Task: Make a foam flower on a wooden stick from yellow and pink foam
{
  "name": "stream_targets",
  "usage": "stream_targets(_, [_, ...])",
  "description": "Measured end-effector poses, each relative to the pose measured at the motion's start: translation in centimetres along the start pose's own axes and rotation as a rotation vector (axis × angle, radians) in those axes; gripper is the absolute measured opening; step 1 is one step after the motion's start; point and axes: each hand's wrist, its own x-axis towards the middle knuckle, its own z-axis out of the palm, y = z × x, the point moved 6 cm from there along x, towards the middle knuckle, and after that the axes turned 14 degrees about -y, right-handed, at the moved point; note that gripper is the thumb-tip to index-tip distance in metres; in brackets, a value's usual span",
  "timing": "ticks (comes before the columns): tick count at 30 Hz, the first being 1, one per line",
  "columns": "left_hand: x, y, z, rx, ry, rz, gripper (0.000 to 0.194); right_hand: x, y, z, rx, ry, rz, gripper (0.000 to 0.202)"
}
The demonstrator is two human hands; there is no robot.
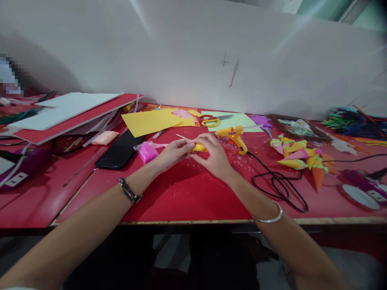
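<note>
Over the red tabletop [187,193] my hands meet around a small yellow piece [199,148]. Its surface looks ridged, and the fingers cover much of it, so its material is unclear. The fingers of my right hand [214,157] curl over the yellow piece. My left hand [173,155] is closed against its left end, thumb and fingertips together. A thin pale stick [182,137] pokes out above the left fingers; which hand holds it I cannot tell. Just right of my right hand, a yellow glue gun [232,136] lies on the table, with a small orange light showing.
Yellow paper [151,123] and scissors [211,121] lie behind the hands. To the left are a black phone [119,153] and a bag of pink material [148,152]. Several small coloured cones [298,155] and a looped black cord [278,185] lie to the right.
</note>
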Motion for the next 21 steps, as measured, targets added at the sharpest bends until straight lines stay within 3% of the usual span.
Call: stream_targets(21, [-0.05,-0.01,-0.28,0.092,0.005,-0.038,0.021,0.03,0.04,-0.33,0.062,0.05,-0.001,0.017])
